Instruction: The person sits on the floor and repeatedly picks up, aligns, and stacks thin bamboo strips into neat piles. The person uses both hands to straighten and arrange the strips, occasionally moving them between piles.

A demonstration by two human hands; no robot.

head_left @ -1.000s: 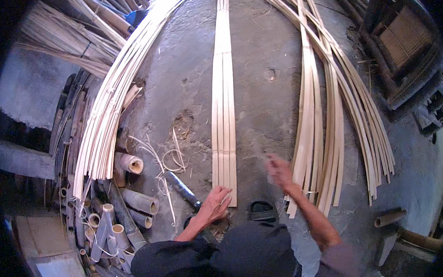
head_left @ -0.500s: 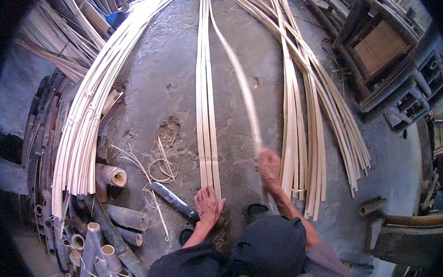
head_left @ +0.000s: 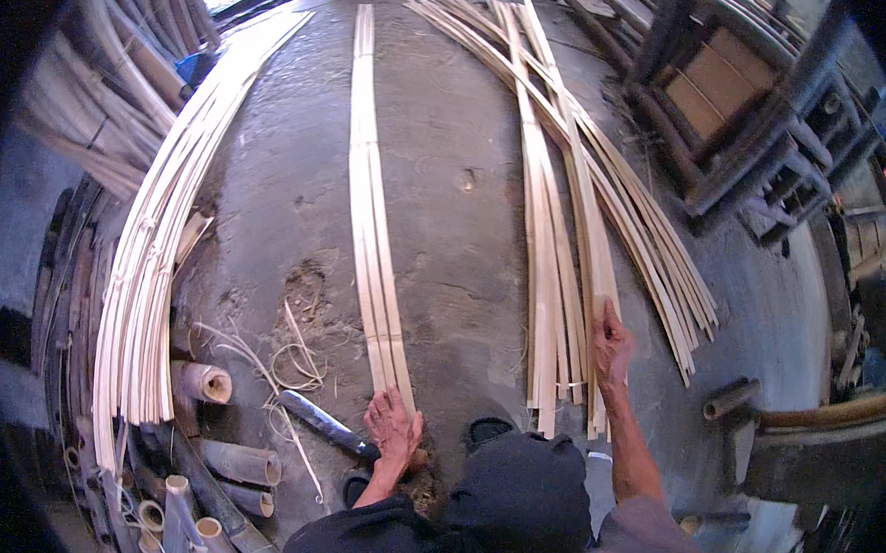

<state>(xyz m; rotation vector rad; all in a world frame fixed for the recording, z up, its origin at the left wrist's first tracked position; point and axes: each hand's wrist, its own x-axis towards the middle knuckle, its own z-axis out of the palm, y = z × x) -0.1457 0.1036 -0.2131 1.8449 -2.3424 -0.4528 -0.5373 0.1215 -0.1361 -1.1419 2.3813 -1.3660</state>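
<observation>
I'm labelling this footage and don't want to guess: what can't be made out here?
In the head view now:
- Near ends of the middle strips: partly covered by the left hand.
- Far end of the strip in the right hand: cut off by the top edge.
- Handle of the knife: partly hidden by the left hand.
- Right shoe: mostly behind the dark-clothed knee.

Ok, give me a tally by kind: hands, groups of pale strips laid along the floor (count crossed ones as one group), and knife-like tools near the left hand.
Hands: 2 (left hand, right hand)
Strip groups: 3 (left pile, middle set, right crossed pile)
Knife-like tool: 1
Total: 6
</observation>
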